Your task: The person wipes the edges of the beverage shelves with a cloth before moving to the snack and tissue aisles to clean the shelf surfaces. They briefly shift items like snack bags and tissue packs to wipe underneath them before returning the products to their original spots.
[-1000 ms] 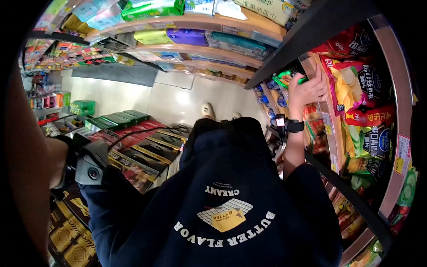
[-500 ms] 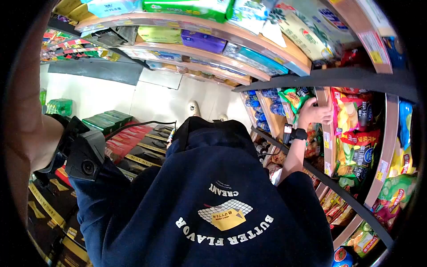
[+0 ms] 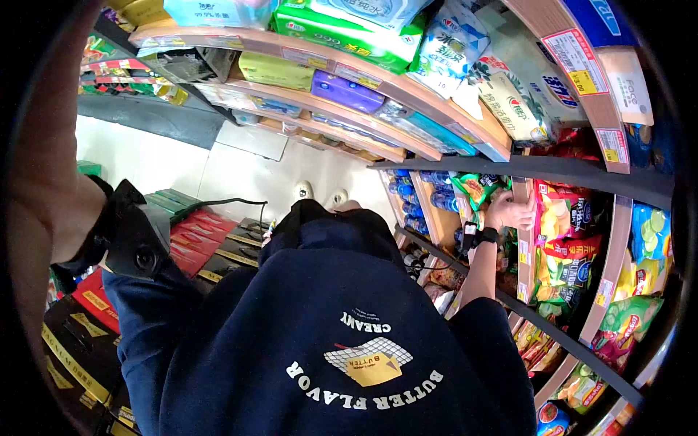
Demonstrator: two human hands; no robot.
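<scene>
My right hand [image 3: 510,211] is at the snack rack on the right, its fingers curled over the wooden front edge of a shelf [image 3: 523,251]. A black wrist strap [image 3: 486,236] with a small device is on that wrist. Right beside the hand is a green snack bag [image 3: 476,189]; red and yellow chip bags [image 3: 567,218] stand on the other side of the shelf edge. My left hand [image 3: 51,189] is raised very close to the camera along the left border, a black wrist camera [image 3: 138,243] strapped to it. Its fingers are out of sight.
Tissue packs [image 3: 349,33] fill the shelves ahead. Bottles with blue caps [image 3: 411,207] stand in the rack by the right hand. Black and gold boxes [image 3: 73,363] and red boxes [image 3: 200,236] are stacked at left. A cable [image 3: 225,203] runs from the left wrist camera.
The view has shifted a little, bringing the tissue shelves lower in sight. My right hand stays at the same shelf edge, and my left hand remains raised near the camera.
</scene>
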